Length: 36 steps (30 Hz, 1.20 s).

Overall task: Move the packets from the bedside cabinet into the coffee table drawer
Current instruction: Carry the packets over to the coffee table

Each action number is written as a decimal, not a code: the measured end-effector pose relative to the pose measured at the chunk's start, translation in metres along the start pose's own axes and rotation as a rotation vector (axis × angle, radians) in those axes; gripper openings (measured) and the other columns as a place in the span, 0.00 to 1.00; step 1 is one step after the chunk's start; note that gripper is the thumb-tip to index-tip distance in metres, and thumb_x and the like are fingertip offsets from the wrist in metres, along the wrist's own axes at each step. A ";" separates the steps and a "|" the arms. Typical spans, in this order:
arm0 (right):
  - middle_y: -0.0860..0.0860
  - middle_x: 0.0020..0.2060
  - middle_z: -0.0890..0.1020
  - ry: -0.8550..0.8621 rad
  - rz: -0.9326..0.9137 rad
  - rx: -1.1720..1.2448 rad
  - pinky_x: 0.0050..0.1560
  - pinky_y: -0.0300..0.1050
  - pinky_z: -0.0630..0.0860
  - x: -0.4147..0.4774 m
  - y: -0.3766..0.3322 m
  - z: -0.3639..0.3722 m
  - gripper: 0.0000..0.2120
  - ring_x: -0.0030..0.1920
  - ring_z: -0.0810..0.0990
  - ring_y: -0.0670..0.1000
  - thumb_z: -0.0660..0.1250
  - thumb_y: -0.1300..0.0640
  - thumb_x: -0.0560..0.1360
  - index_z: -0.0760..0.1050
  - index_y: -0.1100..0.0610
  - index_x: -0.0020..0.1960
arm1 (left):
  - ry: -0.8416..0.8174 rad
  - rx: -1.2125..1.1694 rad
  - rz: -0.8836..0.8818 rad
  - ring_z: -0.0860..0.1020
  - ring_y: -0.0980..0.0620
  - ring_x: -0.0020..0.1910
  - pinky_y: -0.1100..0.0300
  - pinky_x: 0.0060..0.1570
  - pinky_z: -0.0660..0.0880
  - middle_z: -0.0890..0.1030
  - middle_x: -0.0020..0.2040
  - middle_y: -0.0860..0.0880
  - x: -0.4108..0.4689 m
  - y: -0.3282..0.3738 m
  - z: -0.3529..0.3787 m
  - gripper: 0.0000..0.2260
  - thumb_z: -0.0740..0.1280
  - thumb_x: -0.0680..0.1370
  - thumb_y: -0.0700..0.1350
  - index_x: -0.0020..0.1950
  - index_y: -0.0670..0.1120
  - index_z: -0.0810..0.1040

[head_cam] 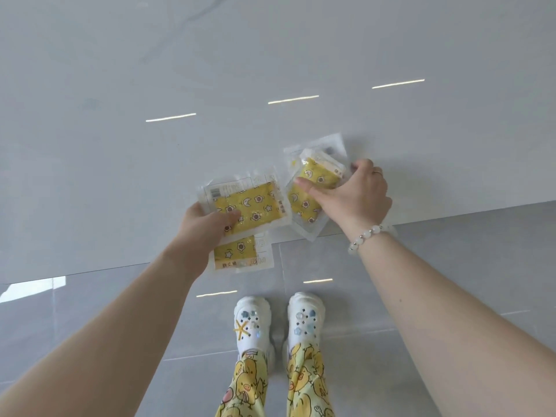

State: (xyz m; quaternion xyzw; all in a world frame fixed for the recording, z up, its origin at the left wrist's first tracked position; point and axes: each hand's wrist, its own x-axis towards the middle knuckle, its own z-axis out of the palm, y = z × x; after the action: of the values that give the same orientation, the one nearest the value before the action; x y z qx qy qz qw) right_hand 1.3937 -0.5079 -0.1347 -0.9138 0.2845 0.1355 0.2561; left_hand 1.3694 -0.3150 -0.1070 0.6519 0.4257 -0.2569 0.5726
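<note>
Left hand: gripped the left-hand packets, with the thumb laid across the top face. The other fingers were hidden underneath, so I cannot tell how they lay.
Left-hand packets: at least two clear sachets with yellow contents printed with stars, moons and flowers. One was fanned out below the other and hung past the near edge of the tabletop.
Right hand: held the right-hand packets, the thumb pressed flat on the front and the fingers curled round the far side.
Right-hand packets: a tilted stack of the same yellow sachets, just beside the left-hand packets, with corners overlapping or close to it.
Where the packets were: all were in the hands, over the near edge of the tabletop. Whether any touched it cannot be told.
Tabletop: a glossy pale slab that reflected strip lights.
Right wrist: wore a white bead bracelet, and a ring showed on one finger.
Below: white clogs with charms and duck-print trousers stood on a grey tiled floor.
</note>
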 end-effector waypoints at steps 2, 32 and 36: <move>0.52 0.62 0.72 -0.020 0.025 0.032 0.60 0.52 0.67 0.001 0.007 -0.008 0.47 0.66 0.69 0.54 0.70 0.28 0.57 0.66 0.57 0.65 | 0.009 -0.010 -0.002 0.80 0.48 0.42 0.48 0.48 0.78 0.81 0.43 0.49 -0.002 0.001 -0.001 0.08 0.68 0.75 0.35 0.46 0.48 0.75; 0.63 0.60 0.76 -0.401 0.714 0.480 0.52 0.46 0.73 -0.014 0.072 0.138 0.14 0.61 0.75 0.62 0.64 0.66 0.75 0.73 0.66 0.60 | -0.112 -0.164 -0.033 0.82 0.43 0.51 0.45 0.36 0.81 0.83 0.55 0.44 0.010 0.026 -0.010 0.16 0.64 0.77 0.35 0.64 0.43 0.74; 0.59 0.53 0.82 -0.389 0.677 0.300 0.50 0.42 0.74 -0.019 0.070 0.132 0.12 0.54 0.80 0.58 0.59 0.60 0.78 0.73 0.61 0.37 | -0.122 -0.175 -0.030 0.82 0.43 0.51 0.45 0.38 0.81 0.83 0.55 0.43 0.007 0.029 -0.009 0.15 0.64 0.77 0.35 0.63 0.42 0.75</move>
State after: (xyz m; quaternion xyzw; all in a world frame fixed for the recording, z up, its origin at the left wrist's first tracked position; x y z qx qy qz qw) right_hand 1.3234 -0.4768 -0.2639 -0.6786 0.5318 0.3392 0.3764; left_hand 1.3962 -0.3041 -0.0961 0.5761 0.4207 -0.2667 0.6481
